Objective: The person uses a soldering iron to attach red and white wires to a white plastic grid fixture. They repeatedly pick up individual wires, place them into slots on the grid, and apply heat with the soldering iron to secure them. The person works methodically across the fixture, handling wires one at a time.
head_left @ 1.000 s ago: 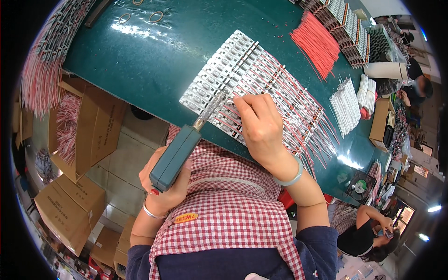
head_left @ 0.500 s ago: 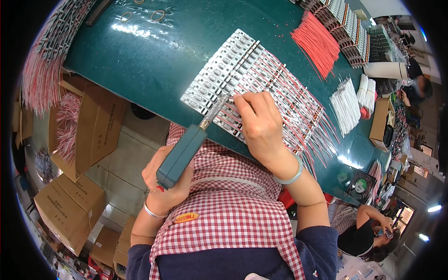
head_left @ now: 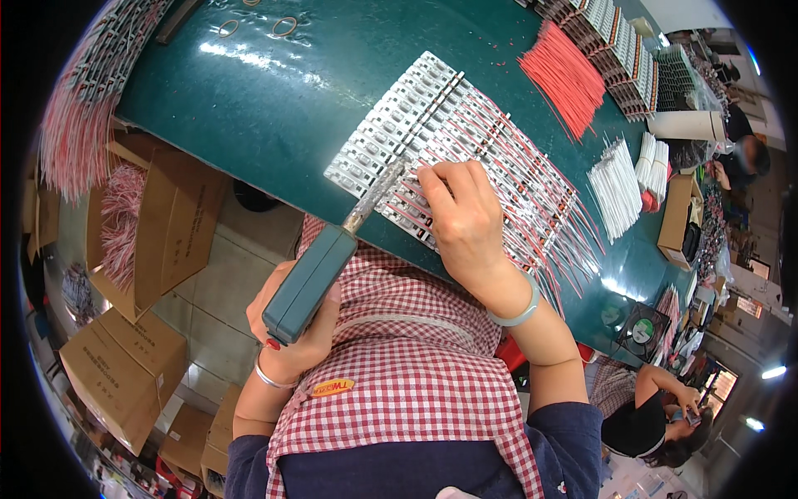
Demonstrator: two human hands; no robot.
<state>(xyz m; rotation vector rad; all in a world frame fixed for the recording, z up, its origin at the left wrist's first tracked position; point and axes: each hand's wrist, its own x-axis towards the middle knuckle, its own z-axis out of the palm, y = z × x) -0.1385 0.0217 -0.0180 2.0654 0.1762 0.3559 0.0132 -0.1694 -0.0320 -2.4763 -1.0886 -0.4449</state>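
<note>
at the far left, bundles of red and white wires (head_left: 79, 108) hang over the bench's (head_left: 274, 108) end, with cardboard boxes (head_left: 125, 366) stacked on the floor below them. the bench is dark green with a curved edge, and two rubber bands (head_left: 258, 27) lie near its far side.

the left hand (head_left: 291, 337) is closed in a fist around the teal handle of a soldering iron (head_left: 312, 279), held off the bench edge over the person's checked apron (head_left: 399, 374). the iron's metal shaft slants up and to the right, and its tip meets the near edge of the row of white strips (head_left: 399, 125) lying flat on the bench.

just right of the tip, the right hand (head_left: 465, 220) rests palm down on the strips, fingers (head_left: 436, 179) curled and pressed together, pinching what seems to be a thin red wire right beside the tip; the exact grip is too small to tell. thin red wires (head_left: 532, 200) lie side by side across the strips and fan out towards the right.

further right on the bench lie a loose heap of red wires (head_left: 569, 75), then white wire bundles (head_left: 615, 187). trays of parts (head_left: 619, 50) line the far right edge. at the lower right another person (head_left: 644, 416) sits bent over.
</note>
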